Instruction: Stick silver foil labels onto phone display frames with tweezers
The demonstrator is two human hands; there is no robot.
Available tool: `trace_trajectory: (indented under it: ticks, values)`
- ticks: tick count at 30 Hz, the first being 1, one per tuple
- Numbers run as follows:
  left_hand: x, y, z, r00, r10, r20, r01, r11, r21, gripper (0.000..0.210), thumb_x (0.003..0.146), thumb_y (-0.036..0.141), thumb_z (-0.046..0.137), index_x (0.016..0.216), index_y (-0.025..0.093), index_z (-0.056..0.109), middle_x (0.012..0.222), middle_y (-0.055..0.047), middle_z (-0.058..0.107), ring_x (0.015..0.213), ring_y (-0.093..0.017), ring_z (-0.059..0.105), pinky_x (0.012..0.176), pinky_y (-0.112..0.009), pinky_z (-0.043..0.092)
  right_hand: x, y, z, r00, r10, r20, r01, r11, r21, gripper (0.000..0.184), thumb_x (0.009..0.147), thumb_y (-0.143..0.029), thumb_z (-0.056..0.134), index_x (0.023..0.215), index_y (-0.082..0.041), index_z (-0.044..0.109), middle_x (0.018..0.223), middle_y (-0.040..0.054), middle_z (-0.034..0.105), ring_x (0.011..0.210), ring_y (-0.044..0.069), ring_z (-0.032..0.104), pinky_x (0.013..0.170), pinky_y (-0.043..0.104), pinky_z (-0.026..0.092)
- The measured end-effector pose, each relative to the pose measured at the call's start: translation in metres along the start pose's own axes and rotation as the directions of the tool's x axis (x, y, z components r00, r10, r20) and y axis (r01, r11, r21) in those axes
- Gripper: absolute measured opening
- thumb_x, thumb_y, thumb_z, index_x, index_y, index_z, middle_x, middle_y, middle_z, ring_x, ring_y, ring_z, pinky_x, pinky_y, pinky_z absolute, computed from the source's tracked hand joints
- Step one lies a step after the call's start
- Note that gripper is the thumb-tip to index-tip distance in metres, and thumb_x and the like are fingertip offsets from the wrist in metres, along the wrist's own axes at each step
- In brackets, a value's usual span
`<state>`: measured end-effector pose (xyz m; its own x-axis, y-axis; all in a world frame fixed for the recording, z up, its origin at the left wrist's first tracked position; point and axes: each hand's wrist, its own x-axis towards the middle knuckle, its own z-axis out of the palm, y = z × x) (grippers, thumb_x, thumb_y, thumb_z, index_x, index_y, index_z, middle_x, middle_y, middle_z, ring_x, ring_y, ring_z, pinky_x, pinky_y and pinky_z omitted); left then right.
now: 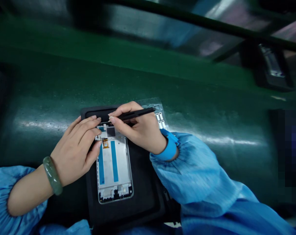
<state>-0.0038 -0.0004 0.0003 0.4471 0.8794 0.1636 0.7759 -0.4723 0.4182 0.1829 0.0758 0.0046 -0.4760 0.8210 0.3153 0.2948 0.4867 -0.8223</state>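
A phone frame [121, 156] with its inside facing up lies on a black foam tray [143, 182]. Two blue adhesive strips [114, 161] run down its silvery plate, and a small orange flex cable [106, 143] sits near the upper part. My left hand [76, 143] lies over the upper left edge of the frame, fingers stretched out and holding nothing. Pinched in my right hand [140, 130] are slim black tweezers [138, 113], their tip pointing left at the frame's top edge. What the tip touches is hidden by my fingers.
A clear sheet with white stickers [160, 119] lies partly under the tray, behind my right hand. The green work surface [52, 88] extends all round. At the far right a dark tray [272, 68] holds a shiny part. A dark rail [187, 21] crosses the back.
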Motion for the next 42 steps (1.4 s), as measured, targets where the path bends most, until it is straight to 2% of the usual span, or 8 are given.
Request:
trace_trajectory:
  ticks: [9,17,21,24,36,42]
  values:
    - [-0.0002,0.0,0.0001,1.0,-0.002,-0.001,0.002,1.0,0.002,0.02,0.085,0.018,0.047,0.104,0.014,0.049,0.12,-0.013,0.053,0.125,-0.024,0.042,0.105,-0.048,0.034,0.0004,-0.002,-0.0009,1.0,0.006,0.015,-0.005,1.0,-0.024,0.005,0.082,-0.022,0.059,0.083,-0.017,0.057,0.081,-0.0015,0.061,0.067,0.006,0.058,0.059,0.017,0.047]
    - [-0.0002,0.0003,0.0001,1.0,-0.004,0.001,0.004,1.0,0.01,0.02,0.085,0.018,0.047,0.104,0.015,0.049,0.12,-0.013,0.053,0.125,-0.024,0.041,0.104,-0.048,0.035,-0.0013,-0.0032,-0.0008,0.999,-0.038,0.025,0.04,0.997,-0.06,0.005,0.083,-0.023,0.059,0.085,-0.018,0.057,0.083,-0.0002,0.064,0.076,0.01,0.061,0.069,0.022,0.049]
    - [-0.0004,0.0001,0.0004,1.0,-0.002,0.0,0.002,1.0,0.007,0.02,0.085,0.019,0.047,0.105,0.015,0.049,0.123,-0.013,0.052,0.126,-0.024,0.041,0.105,-0.048,0.034,-0.0015,-0.0039,-0.0011,1.0,-0.008,-0.003,0.008,0.999,-0.041,0.003,0.083,-0.021,0.059,0.083,-0.018,0.057,0.08,-0.0012,0.063,0.07,0.008,0.059,0.062,0.019,0.048]
    - [-0.0002,0.0002,0.0002,1.0,0.001,-0.002,-0.001,1.0,0.005,0.02,0.085,0.019,0.047,0.105,0.014,0.049,0.121,-0.014,0.053,0.125,-0.024,0.042,0.105,-0.048,0.035,-0.0012,-0.0036,-0.001,1.0,-0.009,0.0,0.009,0.999,-0.046,0.004,0.082,-0.021,0.059,0.083,-0.018,0.057,0.08,-0.0011,0.063,0.071,0.008,0.06,0.063,0.02,0.048]
    - [-0.0006,-0.0004,0.0005,1.0,0.002,0.0,-0.002,1.0,0.015,0.021,0.085,0.019,0.047,0.105,0.014,0.049,0.121,-0.014,0.052,0.125,-0.025,0.041,0.105,-0.048,0.034,-0.0031,-0.0007,0.0031,0.986,-0.164,0.037,0.167,0.982,-0.086,0.004,0.083,-0.019,0.058,0.086,-0.017,0.056,0.084,0.0018,0.064,0.081,0.01,0.062,0.073,0.022,0.051]
    - [-0.0007,-0.0006,0.0007,1.0,-0.005,0.001,0.005,1.0,0.006,0.021,0.085,0.018,0.047,0.106,0.014,0.048,0.122,-0.014,0.052,0.125,-0.024,0.041,0.105,-0.047,0.034,-0.001,-0.0006,0.0007,0.997,-0.082,-0.007,0.081,0.995,-0.059,0.004,0.082,-0.018,0.06,0.083,-0.017,0.056,0.08,-0.0007,0.062,0.073,0.008,0.06,0.065,0.019,0.049]
